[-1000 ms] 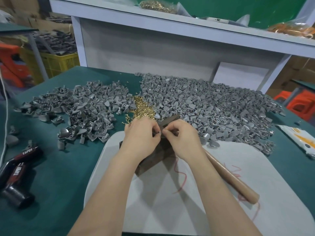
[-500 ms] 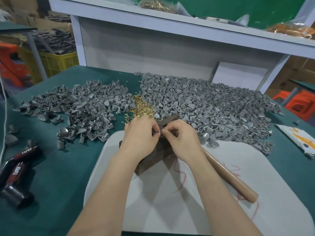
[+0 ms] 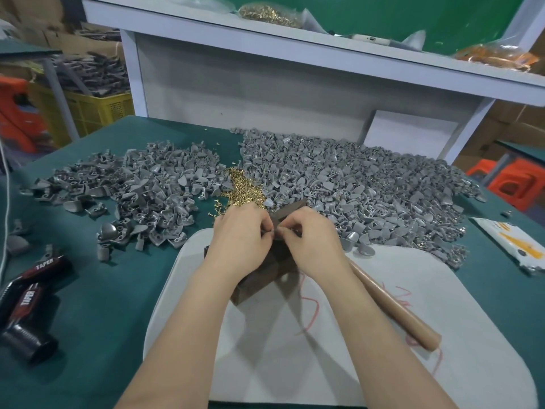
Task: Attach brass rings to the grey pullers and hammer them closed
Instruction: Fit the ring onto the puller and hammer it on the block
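I see a surface (image 3: 97, 320) covered in dark green felt filling my view. At twelve o'clock a white shelf unit (image 3: 250, 93) rises from its far edge, with a green wall (image 3: 383, 16) behind it. At ten o'clock a yellow plastic crate (image 3: 97, 113) sits beyond the surface. At two o'clock, cardboard boxes (image 3: 516, 119); at three o'clock, orange stools (image 3: 513, 184). Light is even.

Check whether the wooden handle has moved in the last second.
No. The handle lies at the same angle and spot on the white mat, its end as near the mat's right edge as before.
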`<state>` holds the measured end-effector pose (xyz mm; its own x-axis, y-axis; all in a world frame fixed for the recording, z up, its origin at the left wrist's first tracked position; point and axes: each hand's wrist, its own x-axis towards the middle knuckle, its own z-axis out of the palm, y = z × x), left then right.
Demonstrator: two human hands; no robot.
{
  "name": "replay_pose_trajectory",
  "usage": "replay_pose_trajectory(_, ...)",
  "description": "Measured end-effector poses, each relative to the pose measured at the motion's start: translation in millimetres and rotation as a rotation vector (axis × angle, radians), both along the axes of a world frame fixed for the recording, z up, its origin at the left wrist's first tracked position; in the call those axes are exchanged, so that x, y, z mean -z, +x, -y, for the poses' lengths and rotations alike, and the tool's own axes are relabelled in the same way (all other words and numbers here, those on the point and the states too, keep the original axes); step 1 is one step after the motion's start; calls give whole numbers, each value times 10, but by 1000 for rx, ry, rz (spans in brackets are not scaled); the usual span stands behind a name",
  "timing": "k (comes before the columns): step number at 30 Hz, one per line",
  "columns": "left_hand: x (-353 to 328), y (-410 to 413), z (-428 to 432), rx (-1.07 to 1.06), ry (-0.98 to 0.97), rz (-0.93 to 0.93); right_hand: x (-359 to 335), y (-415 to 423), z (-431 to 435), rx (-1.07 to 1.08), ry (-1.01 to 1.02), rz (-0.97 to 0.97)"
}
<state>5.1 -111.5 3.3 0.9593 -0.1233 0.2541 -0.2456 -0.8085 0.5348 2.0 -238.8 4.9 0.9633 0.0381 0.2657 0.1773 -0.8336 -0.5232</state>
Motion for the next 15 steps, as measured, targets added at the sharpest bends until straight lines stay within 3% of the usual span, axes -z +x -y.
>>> replay_pose_trajectory(5, 10, 1, -11, -4, -9, -5, 34, -9, 136, -68, 305, -122)
replay_pose_trajectory(10, 22, 12, -14, -4, -16, 0, 69, 4, 138, -20, 334, -57)
replay_pose_trajectory(15, 26, 12, -16, -1, -13, 4, 137, -3, 55, 18, 207, 25)
